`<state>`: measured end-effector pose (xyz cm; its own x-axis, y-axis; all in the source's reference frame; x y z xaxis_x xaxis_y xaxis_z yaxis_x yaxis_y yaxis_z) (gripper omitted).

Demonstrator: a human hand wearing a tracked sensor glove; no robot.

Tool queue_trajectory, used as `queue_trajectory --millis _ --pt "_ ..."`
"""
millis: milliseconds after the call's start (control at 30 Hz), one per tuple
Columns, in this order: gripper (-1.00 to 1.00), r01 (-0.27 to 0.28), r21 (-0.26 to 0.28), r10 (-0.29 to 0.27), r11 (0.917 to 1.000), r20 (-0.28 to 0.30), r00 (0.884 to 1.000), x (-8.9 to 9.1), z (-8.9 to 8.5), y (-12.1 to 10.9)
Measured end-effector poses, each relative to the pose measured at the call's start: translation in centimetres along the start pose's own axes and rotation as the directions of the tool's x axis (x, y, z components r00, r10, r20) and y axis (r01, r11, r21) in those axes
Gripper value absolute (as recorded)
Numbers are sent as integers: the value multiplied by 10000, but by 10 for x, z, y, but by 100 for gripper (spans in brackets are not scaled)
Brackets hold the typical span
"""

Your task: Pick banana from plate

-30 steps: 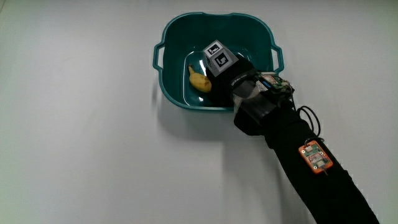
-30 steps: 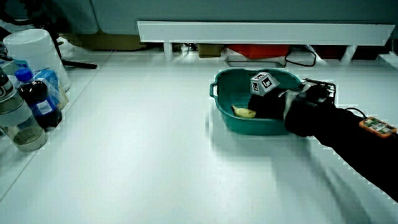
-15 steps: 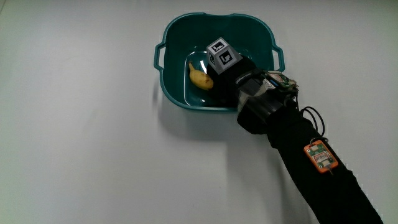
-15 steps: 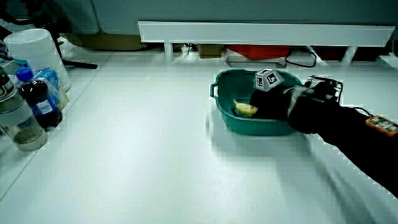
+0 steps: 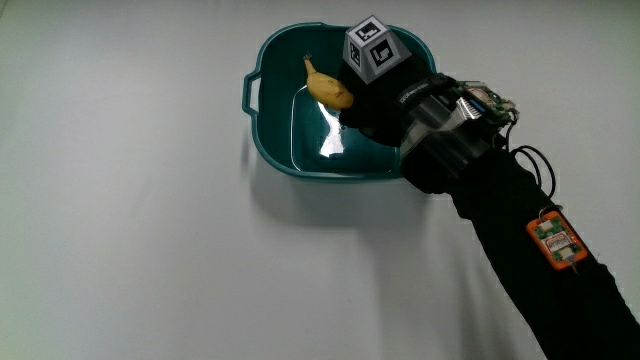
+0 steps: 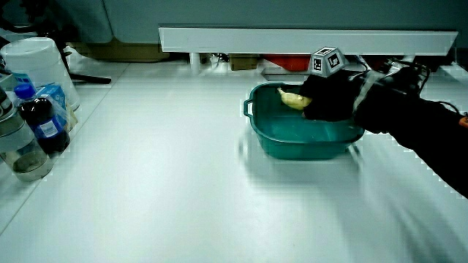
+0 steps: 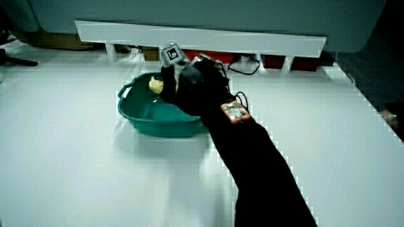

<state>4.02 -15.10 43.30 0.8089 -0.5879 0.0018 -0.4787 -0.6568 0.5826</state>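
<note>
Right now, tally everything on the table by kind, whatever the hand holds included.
Banana, held in the hand: 1
Teal basin: 1
Bottles and containers at the table's edge: number unclear, partly cut off
Total clearly countable: 2

I saw a white worktop (image 5: 120, 250). In a side view, a dark bottle (image 6: 42, 126), a clear jar (image 6: 20, 152) and a white tub (image 6: 38, 62) stood clustered at its edge. A low white partition (image 6: 292, 38) bordered the worktop, a red object (image 6: 289, 63) beneath it.
</note>
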Motion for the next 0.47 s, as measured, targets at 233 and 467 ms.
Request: queue_trajectory --millis 233,467 --pt "100 -617 678 621 9958 -38 9981 -6 15 -24" --pt "100 -1736 2146 1671 9612 480 9848 -24 35 -70"
